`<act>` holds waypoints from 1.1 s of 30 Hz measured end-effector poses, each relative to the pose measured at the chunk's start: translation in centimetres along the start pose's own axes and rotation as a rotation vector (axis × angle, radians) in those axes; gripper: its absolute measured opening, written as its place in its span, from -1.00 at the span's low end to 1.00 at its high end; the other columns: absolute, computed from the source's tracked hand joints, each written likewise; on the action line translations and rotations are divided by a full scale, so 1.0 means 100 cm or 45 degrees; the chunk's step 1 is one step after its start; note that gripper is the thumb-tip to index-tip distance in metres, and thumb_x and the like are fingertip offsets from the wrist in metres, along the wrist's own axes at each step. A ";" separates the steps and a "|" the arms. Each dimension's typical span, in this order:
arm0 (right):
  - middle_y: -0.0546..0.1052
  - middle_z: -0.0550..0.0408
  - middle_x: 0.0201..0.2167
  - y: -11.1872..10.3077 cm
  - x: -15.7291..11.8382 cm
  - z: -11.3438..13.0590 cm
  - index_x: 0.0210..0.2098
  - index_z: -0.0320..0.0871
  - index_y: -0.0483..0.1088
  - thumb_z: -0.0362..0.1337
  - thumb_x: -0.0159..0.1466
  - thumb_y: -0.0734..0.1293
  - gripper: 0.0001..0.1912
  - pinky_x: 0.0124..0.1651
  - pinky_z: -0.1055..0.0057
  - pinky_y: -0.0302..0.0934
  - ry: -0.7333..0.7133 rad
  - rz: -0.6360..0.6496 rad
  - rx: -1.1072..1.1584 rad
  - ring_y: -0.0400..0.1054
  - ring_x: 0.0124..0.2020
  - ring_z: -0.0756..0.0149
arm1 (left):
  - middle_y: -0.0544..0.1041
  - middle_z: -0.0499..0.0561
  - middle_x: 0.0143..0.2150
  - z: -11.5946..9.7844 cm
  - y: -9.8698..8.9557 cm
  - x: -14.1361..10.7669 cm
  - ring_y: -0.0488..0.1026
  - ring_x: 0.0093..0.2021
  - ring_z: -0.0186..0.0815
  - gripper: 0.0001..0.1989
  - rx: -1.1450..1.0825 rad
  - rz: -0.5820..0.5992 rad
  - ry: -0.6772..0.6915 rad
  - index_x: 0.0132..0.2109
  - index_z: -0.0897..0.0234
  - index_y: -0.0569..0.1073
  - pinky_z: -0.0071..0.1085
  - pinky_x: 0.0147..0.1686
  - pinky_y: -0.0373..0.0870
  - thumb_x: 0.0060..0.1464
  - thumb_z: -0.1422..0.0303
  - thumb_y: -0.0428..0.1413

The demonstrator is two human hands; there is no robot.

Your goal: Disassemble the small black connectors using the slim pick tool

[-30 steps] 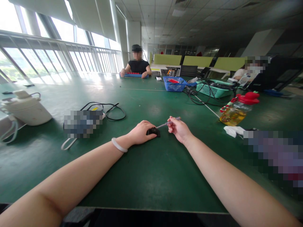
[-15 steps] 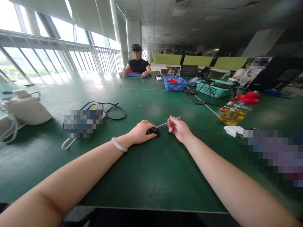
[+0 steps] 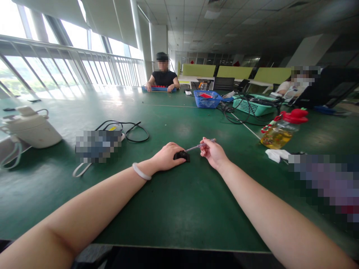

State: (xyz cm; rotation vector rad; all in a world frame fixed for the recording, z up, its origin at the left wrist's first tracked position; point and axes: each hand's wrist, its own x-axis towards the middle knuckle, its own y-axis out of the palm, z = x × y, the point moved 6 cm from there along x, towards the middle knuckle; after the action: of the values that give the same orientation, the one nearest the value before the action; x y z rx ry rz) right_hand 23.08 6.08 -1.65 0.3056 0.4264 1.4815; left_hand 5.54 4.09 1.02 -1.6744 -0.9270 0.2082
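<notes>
A small black object [image 3: 183, 155] lies on the green table [image 3: 179, 209], near the middle of the view. My left hand [image 3: 166, 157] is wrapped round its left side, with the thumb along the near edge; a pale bangle is on that wrist. Between the fingertips of my right hand [image 3: 212, 152] is the handle of a thin screwdriver [image 3: 195, 147]. It slants down to the left, and its tip meets the top of the black object. Fine detail at the tip is too small to tell.
Left are a white jug-like container [image 3: 36, 129] and a blurred item [image 3: 97, 145] with a black cable. A blue basket [image 3: 207, 100], a green basket [image 3: 254, 106], and a red-lidded bottle [image 3: 277, 132] stand right. A person [image 3: 164, 77] sits across the table.
The screwdriver and my right hand have shifted very slightly. At the far side, the seated person's hand on the left has moved a little along the blue tray.
</notes>
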 end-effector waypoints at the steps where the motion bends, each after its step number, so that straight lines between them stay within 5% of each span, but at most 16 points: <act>1: 0.34 0.18 -0.75 -0.001 0.000 0.000 -0.57 -0.20 0.36 -0.26 0.10 0.40 -0.80 -0.69 0.54 0.04 0.001 -0.011 0.007 0.11 -0.73 0.52 | 0.53 0.07 -0.08 0.000 0.000 0.000 0.38 0.00 -0.13 -0.67 0.002 0.001 0.000 -0.03 0.21 0.47 -0.21 0.06 0.26 0.10 0.17 0.11; 33: 0.35 0.15 -0.75 0.000 0.000 0.000 -0.56 -0.23 0.36 -0.32 0.16 0.34 -0.81 -0.68 0.55 0.04 0.024 -0.019 0.034 0.13 -0.73 0.51 | 0.54 0.08 -0.09 -0.001 -0.001 0.000 0.39 -0.01 -0.13 -0.68 -0.008 0.005 -0.014 -0.06 0.22 0.49 -0.21 0.05 0.28 0.09 0.17 0.12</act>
State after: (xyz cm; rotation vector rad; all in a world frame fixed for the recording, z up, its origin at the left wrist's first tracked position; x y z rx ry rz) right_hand 23.08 6.07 -1.66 0.3090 0.4629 1.4664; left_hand 5.55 4.06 1.10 -1.6827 -0.9336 0.2172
